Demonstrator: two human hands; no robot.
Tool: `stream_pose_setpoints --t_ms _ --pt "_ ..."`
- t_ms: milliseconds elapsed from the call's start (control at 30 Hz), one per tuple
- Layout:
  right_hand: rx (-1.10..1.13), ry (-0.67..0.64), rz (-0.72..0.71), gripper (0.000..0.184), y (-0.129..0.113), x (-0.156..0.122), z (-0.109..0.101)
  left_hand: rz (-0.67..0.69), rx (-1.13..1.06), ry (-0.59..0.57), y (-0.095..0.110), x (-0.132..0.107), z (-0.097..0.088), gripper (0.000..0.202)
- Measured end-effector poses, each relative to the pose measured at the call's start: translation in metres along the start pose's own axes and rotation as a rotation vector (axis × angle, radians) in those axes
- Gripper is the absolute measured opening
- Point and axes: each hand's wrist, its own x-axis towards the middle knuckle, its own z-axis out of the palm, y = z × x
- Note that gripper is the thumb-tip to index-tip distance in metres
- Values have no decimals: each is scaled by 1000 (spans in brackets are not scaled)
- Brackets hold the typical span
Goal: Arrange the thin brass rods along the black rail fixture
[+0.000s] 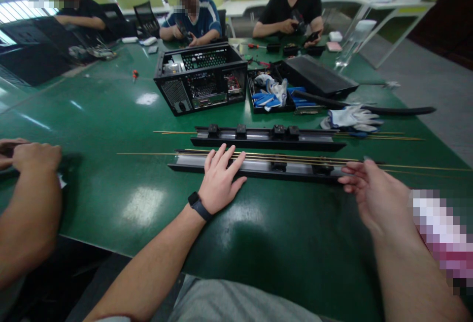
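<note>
Green table: left hand spread across nearer channel, apparently steadying rods; right hand half-curled at three-o'clock end, grip unclear.

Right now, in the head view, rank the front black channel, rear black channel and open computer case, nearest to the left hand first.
1. Front black channel: beneath the left hand.
2. Rear black channel: just beyond the front one.
3. Open computer case: farther back, slightly left.

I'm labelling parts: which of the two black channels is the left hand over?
The nearer channel: the left hand lies across it, fingers spread. The farther channel has no hand over it.
</note>
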Motion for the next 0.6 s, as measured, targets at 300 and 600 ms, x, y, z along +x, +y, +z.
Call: stream_pose_setpoints --t_ms 300,600 --pt "29 120 -27 24 1 14 -5 -17 -9 -19 0 0 -1 67" --pt "18 82 -33 32 2 9 -4 -9 -3 -16 2 0 -3 65"
